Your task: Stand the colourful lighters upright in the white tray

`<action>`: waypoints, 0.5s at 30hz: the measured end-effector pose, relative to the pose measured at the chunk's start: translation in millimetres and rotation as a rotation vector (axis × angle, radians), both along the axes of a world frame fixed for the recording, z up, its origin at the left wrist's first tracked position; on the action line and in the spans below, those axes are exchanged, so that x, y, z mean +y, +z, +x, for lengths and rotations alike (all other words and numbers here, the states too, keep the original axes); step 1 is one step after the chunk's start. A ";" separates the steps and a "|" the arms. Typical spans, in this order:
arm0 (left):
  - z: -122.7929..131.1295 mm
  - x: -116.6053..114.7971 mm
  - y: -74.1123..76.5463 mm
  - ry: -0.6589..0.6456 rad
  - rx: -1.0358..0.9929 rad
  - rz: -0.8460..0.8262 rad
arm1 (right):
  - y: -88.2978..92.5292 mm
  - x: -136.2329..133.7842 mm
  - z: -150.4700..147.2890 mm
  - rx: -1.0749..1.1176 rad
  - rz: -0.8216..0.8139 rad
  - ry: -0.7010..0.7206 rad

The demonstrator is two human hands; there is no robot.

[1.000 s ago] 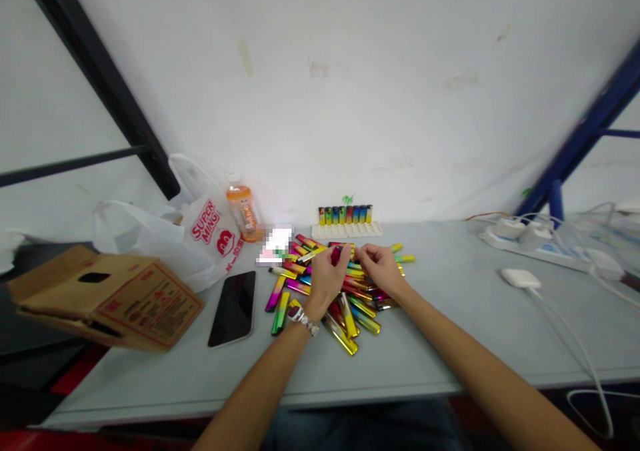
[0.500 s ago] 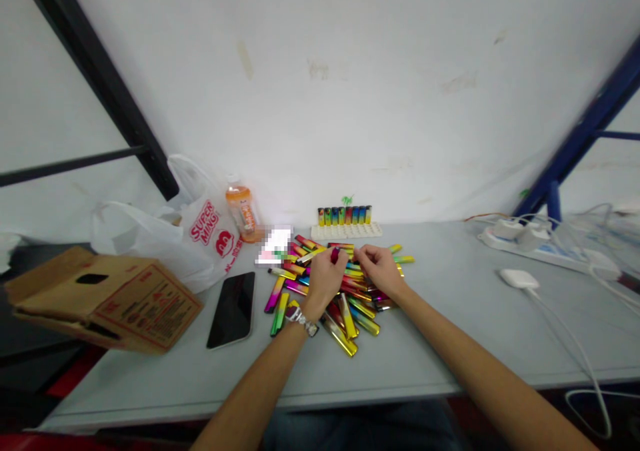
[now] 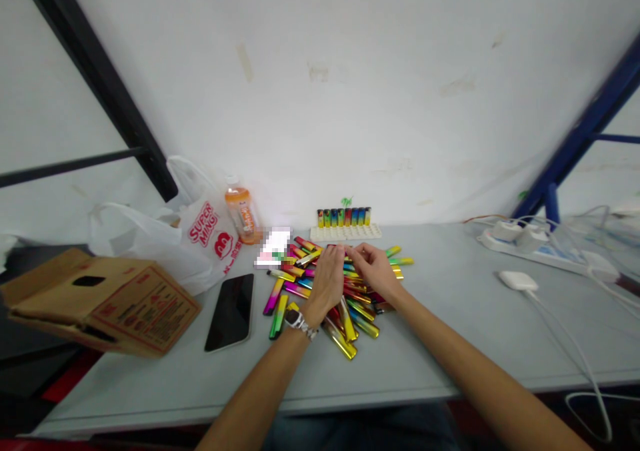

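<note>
A loose pile of shiny, multicoloured lighters (image 3: 345,331) lies on the grey table (image 3: 430,364). Above the pile, my left hand (image 3: 327,277), with a watch on its wrist, has its fingers pressed together; whatever lies behind them is hidden. Its fingertips meet those of my right hand (image 3: 375,269), whose fingers are bent inward around something too small to make out. Behind the hands, a white tray with slots (image 3: 345,233) holds several upright lighters (image 3: 348,217) in one row along its back.
At the left are a cardboard box (image 3: 145,311), a white plastic bag (image 3: 185,237), an orange drink bottle (image 3: 242,212) and a black phone (image 3: 230,312). A power strip (image 3: 545,251) and a white charger (image 3: 519,280) with its cable lie at the right.
My left hand has turned and its fingers have straightened together; the dark pink piece at its fingertips is now out of sight. My right hand has moved slightly left, against it.
</note>
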State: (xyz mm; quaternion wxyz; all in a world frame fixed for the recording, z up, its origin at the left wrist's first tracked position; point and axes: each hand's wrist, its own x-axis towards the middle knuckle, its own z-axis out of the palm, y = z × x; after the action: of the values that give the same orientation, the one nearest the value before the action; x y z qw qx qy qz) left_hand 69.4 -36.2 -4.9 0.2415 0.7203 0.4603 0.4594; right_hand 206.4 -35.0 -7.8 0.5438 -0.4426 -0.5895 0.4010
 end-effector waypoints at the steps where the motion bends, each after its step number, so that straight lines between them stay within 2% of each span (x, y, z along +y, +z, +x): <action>1: -0.1 0.3 -1.6 -0.001 0.034 0.023 | 1.4 0.7 -0.9 -0.005 -0.007 -0.009; 6: -1.2 -2.0 -3.1 0.073 0.144 0.069 | 13.8 10.0 -3.7 -0.033 -0.062 -0.025; 9: -5.1 0.0 -0.9 0.122 0.120 0.054 | 25.1 23.6 -6.8 0.006 -0.113 0.078; 12: -16.6 8.9 3.5 0.178 0.089 0.052 | 39.4 47.6 -10.4 -0.007 -0.132 0.200; 15: -36.5 20.7 10.1 0.338 0.055 0.055 | 55.7 82.1 -14.5 -0.156 -0.031 0.230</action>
State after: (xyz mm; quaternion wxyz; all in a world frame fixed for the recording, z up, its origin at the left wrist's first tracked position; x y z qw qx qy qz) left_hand 32.9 -15.5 5.3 0.1285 0.6513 0.5683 0.4861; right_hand 191.9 47.1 47.9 0.4397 -0.4103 -0.6707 0.4342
